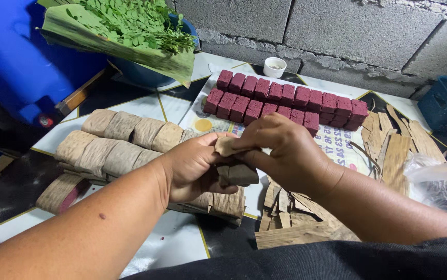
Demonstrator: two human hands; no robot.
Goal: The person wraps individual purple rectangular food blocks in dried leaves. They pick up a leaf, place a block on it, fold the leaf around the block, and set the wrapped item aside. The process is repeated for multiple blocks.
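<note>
My left hand (192,168) cups a small block wrapped in dry brown leaf (239,173) at the middle of the view. My right hand (283,153) pinches and folds a flap of that leaf wrap (225,145) over the top. Behind my hands, two rows of dark red blocks (285,101) lie on a printed white sheet (337,148). To the left, several finished leaf-wrapped bundles (125,140) lie in rows on the table.
Loose dried leaf strips (389,145) and cut pieces (285,212) lie at right and below my hands. A basin of green leafy sprigs (130,23) stands at back left beside a blue container (16,57). A small white cup (275,66) sits by the block wall; a blue basket (441,109) and plastic bag (441,181) are at right.
</note>
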